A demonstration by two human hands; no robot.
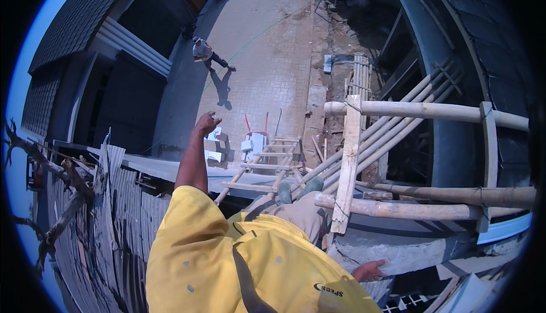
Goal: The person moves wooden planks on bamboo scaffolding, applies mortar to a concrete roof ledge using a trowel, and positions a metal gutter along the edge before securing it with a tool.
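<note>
My left hand point(208, 123) is stretched out in the air above the paved lane, holding nothing, its fingers partly extended. Low on the right, my right hand point(369, 270) lies against the edge of a rough concrete ledge point(398, 256), fingers spread and nothing in them. Between my arms, my boots point(313, 185) are at the top of a bamboo ladder point(267, 166) that leads down toward the lane. Beside my right leg stands an upright wooden plank point(347, 165), tied to a horizontal bamboo pole point(421, 110).
Several bamboo poles point(392, 122) slope across the right side. A wheelbarrow point(257, 144) and white boxes point(214, 155) stand below on the paving point(267, 68). Another person point(206, 53) walks in the lane. Corrugated sheets point(128, 227) and a bare branch point(62, 222) are at left.
</note>
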